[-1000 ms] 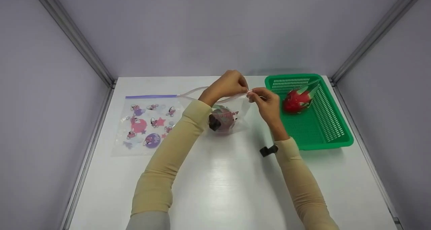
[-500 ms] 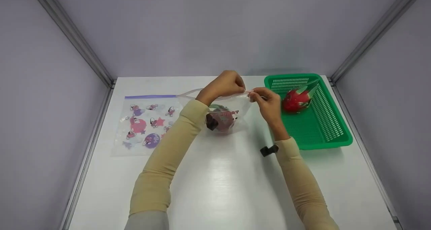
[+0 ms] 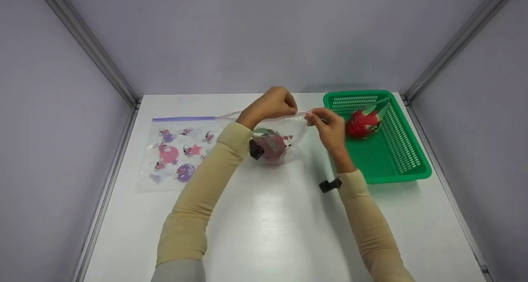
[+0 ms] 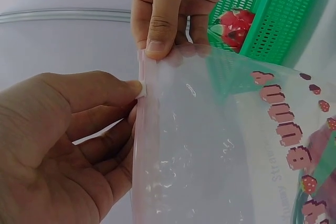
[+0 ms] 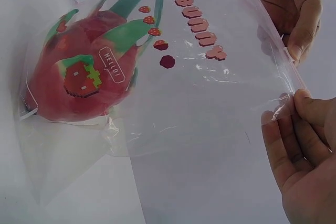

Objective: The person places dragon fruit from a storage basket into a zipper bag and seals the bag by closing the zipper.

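A clear zip bag (image 4: 205, 129) with pink lettering stands in the middle of the table, a dragon fruit (image 5: 68, 82) with green leaf tips inside it. My left hand (image 3: 272, 104) pinches the small white slider (image 4: 142, 89) on the bag's pink zip strip. Beside it, my right hand (image 3: 328, 127) grips the strip's right end between thumb and fingers. Between the hands the strip runs straight and pressed together; left of my left hand the mouth still gapes. In the right wrist view the fruit lies at the bottom of the bag, seen through the printed plastic.
A green plastic basket (image 3: 371, 178) at the right holds another red dragon fruit (image 3: 363, 124). Flat on the left lies a second printed zip bag (image 3: 169, 152) with a purple strip, partly behind my left sleeve. Walls (image 3: 264, 38) enclose the white table.
My left hand has slid left along the zip strip with the slider, lengthening the pressed-together stretch and narrowing the bag's mouth. My right hand has stayed nearly in place at the strip's end.
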`<move>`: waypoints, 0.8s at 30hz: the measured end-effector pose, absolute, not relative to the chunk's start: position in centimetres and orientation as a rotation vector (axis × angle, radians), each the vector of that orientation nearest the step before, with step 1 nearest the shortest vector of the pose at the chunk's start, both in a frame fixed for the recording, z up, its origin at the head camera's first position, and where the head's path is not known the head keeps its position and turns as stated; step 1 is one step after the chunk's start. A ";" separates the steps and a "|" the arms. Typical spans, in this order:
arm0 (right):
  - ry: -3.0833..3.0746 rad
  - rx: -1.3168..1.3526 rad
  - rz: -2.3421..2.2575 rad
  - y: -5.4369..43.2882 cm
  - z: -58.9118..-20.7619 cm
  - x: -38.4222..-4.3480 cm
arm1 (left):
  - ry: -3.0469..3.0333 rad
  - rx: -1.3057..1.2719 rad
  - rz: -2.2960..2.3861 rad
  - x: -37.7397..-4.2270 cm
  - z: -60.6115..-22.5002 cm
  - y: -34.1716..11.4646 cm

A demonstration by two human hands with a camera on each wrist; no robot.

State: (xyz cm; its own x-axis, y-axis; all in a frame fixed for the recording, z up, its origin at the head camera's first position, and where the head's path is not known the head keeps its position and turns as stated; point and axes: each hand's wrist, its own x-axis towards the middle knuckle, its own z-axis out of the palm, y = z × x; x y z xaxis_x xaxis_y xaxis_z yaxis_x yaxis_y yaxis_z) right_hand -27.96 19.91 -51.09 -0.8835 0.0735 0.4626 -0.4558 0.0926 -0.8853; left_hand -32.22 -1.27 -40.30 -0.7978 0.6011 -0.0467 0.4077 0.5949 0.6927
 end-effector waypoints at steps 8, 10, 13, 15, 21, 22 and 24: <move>-2.005 0.370 1.835 20.2 -51.2 -27.9 | 2.532 0.822 1.020 -32.4 -40.5 -2.0; -2.004 0.356 1.830 19.9 -50.5 -27.5 | 2.525 0.817 1.021 -32.4 -40.5 -2.1; -2.001 0.328 1.828 19.4 -49.5 -26.7 | 2.518 0.803 1.017 -32.5 -40.5 -2.3; -2.007 0.305 1.821 19.1 -48.9 -26.2 | 2.513 0.786 1.014 -32.5 -40.4 -2.4; -2.012 0.282 1.833 19.3 -49.0 -26.2 | 2.504 0.763 1.000 -32.5 -40.4 -2.8; -2.009 0.280 1.836 19.3 -49.1 -26.2 | 2.503 0.764 0.997 -32.6 -40.4 -2.9; -2.006 0.279 1.840 19.4 -49.1 -26.2 | 2.502 0.762 0.993 -32.6 -40.4 -3.0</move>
State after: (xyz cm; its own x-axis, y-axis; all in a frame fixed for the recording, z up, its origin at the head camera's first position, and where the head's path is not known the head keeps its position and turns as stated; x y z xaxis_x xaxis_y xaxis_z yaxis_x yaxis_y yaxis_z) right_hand -26.17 19.41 -49.11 -0.8992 0.1217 0.4204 -0.4083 0.1125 -0.9059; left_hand -32.60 -2.97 -40.36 -0.7974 0.5926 -0.1143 0.3529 0.6114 0.7083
